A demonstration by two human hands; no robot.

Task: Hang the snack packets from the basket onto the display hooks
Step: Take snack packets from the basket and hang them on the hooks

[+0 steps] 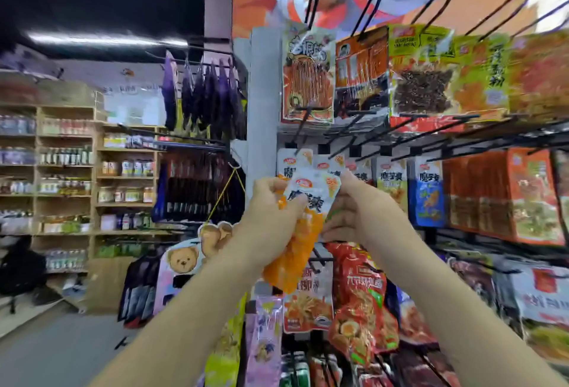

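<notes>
"Two hands are gripping one orange-and-white snack packet (pixel 308 198) at the centre of the frame. Why both?"

"The left hand (pixel 271 211) is clutching its crumpled body. The right hand (pixel 348 205) is pinching the right edge, probably flattening the top so its hole is facing a display hook (pixel 342 147)."

"Why that spot?"

"Matching packets (pixel 288 161) are hanging just above it. The basket isn't showing anywhere."

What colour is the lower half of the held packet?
Orange; the packet shows best in head view.
</notes>
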